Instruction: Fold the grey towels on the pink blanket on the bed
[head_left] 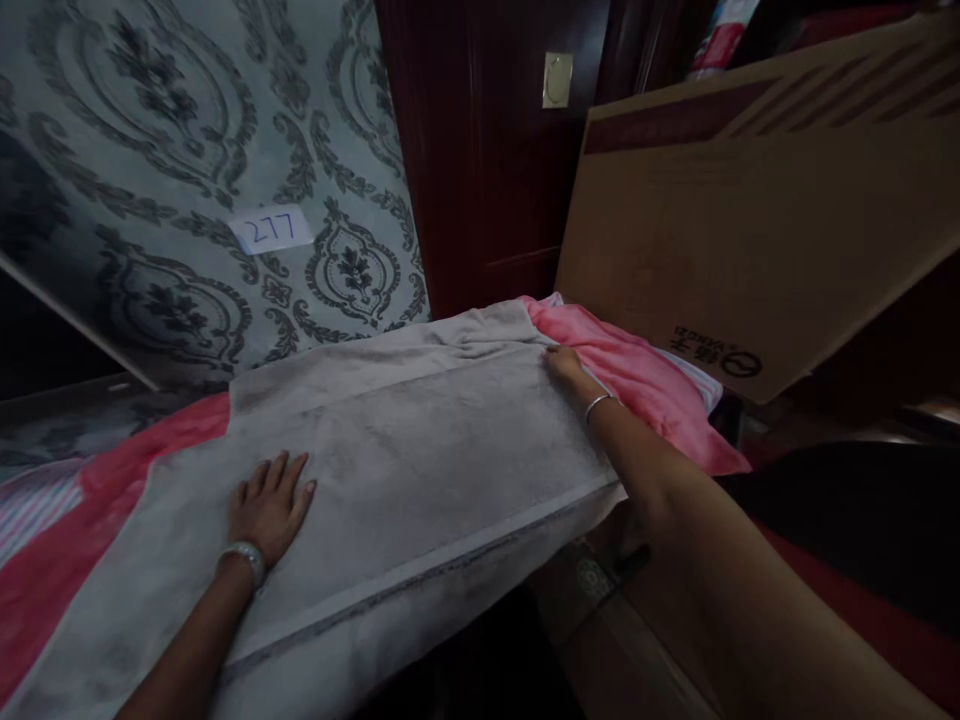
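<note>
A grey plush cloth (420, 450) lies spread over a long raised surface, with a few wrinkles along its far side and its near edge hanging down. My left hand (266, 510) rests flat on its left part, fingers spread and holding nothing. At the cloth's far right corner, my right hand (564, 365) has its fingers closed on the edge; the fingertips are partly hidden. Beneath the grey cloth, a pink cloth (645, 385) sticks out on the right and on the left. Striped fabric (34, 510) shows under the pink at both ends.
A large cardboard box (720, 220) stands at the right, close to the pink cloth. Another carton (622, 640) sits low, below the surface's right end. Behind are patterned wallpaper (322, 150) with a paper label (271, 230) reading 277, and a dark red door (487, 150).
</note>
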